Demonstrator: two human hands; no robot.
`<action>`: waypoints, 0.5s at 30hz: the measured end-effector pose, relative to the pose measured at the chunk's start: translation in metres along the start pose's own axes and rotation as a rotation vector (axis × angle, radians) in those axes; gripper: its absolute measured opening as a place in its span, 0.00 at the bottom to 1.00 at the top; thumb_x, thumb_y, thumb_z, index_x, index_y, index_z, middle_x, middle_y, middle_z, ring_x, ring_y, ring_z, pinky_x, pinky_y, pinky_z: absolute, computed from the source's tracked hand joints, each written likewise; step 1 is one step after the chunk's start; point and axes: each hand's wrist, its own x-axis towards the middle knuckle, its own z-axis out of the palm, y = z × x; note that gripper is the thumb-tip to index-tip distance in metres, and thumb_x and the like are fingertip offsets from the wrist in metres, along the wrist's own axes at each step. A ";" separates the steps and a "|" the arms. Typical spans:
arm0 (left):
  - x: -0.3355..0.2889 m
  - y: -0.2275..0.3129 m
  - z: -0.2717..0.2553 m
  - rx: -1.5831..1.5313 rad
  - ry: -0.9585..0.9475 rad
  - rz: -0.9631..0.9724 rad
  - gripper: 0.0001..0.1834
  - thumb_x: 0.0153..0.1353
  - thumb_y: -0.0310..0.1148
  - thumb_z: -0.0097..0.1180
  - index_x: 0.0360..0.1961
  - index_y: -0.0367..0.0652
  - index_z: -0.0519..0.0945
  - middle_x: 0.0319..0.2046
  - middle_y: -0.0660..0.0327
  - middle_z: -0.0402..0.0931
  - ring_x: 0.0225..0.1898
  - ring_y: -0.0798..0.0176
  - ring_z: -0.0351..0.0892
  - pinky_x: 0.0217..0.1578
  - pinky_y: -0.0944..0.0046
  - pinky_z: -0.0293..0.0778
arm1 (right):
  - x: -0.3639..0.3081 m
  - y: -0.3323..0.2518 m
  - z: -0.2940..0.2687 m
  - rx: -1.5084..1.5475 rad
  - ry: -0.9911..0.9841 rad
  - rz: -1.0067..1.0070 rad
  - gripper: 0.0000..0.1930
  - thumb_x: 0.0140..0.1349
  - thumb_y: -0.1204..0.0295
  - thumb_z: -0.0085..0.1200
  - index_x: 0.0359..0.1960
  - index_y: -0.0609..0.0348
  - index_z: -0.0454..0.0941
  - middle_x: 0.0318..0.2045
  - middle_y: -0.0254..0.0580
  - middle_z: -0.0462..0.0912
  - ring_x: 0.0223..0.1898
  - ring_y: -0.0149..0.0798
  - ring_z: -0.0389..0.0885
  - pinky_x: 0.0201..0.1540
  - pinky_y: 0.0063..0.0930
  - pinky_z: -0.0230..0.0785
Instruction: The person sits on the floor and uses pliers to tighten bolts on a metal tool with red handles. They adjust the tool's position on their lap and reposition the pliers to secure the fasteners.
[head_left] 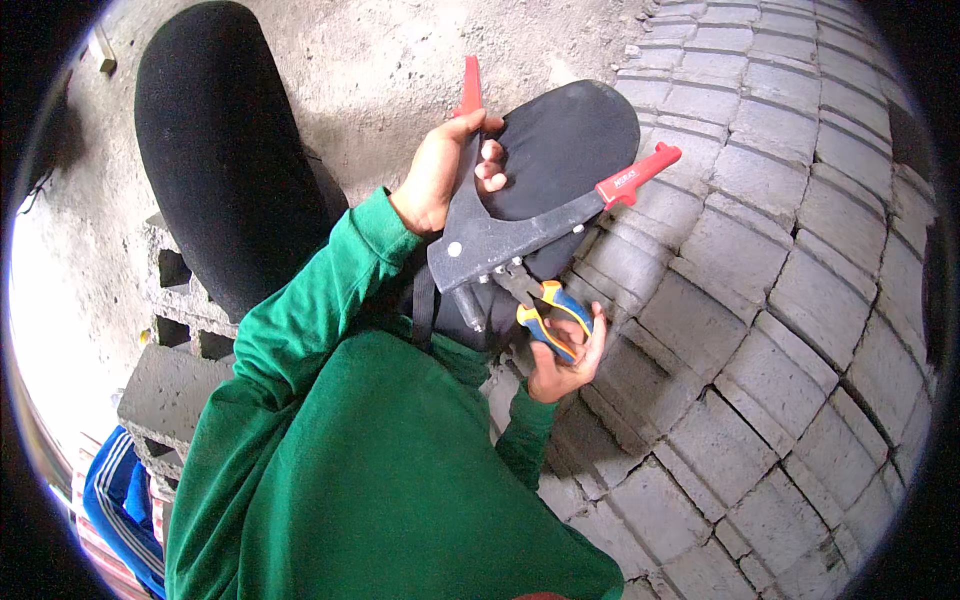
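Note:
My left hand [438, 172] is closed round one arm of a hand riveter [470, 245], just below its red grip. The riveter is dark grey, with its two red-tipped handles spread apart and its nose pointing down toward my lap. Lower right of it, my right hand [572, 362] holds a pair of pliers [560, 308] with blue and yellow handles. The plier jaws reach the small metal fittings along the riveter's lower edge. Whether they grip one of these I cannot tell. My right fingers are partly hidden behind the plier handles.
My bent legs in dark trousers [225, 150] stand on both sides of the work. Stacked grey blocks [780, 300] fill the right side. Hollow concrete blocks [170, 395] sit at the left, near a blue garment with white stripes [120, 505]. Rough concrete [385, 50] lies beyond.

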 end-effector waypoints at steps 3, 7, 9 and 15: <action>0.001 -0.001 0.002 0.080 0.037 0.020 0.16 0.71 0.44 0.44 0.48 0.42 0.70 0.22 0.66 0.69 0.16 0.73 0.63 0.21 0.69 0.73 | 0.000 0.002 -0.008 -0.341 -0.101 0.024 0.51 0.32 0.79 0.77 0.64 0.64 0.64 0.64 0.54 0.61 0.42 0.38 0.78 0.40 0.30 0.76; 0.000 0.001 0.002 0.121 0.044 0.013 0.17 0.71 0.48 0.43 0.46 0.45 0.71 0.23 0.63 0.73 0.16 0.70 0.69 0.25 0.64 0.79 | -0.004 0.015 0.004 -0.347 -0.152 0.247 0.46 0.40 0.79 0.68 0.66 0.67 0.59 0.58 0.56 0.68 0.43 0.43 0.79 0.44 0.34 0.74; -0.006 -0.001 0.002 0.229 0.102 0.135 0.18 0.71 0.48 0.43 0.47 0.45 0.71 0.23 0.61 0.74 0.17 0.69 0.71 0.26 0.63 0.80 | -0.001 0.023 0.001 -0.522 -0.311 0.114 0.46 0.43 0.76 0.67 0.67 0.68 0.57 0.56 0.59 0.71 0.45 0.51 0.79 0.48 0.39 0.72; -0.009 -0.003 -0.012 0.384 0.187 0.322 0.22 0.73 0.49 0.39 0.49 0.40 0.72 0.22 0.62 0.73 0.19 0.68 0.72 0.28 0.62 0.79 | -0.014 0.006 0.011 -0.582 -0.396 0.327 0.42 0.47 0.76 0.56 0.66 0.67 0.52 0.48 0.61 0.74 0.52 0.58 0.75 0.55 0.47 0.66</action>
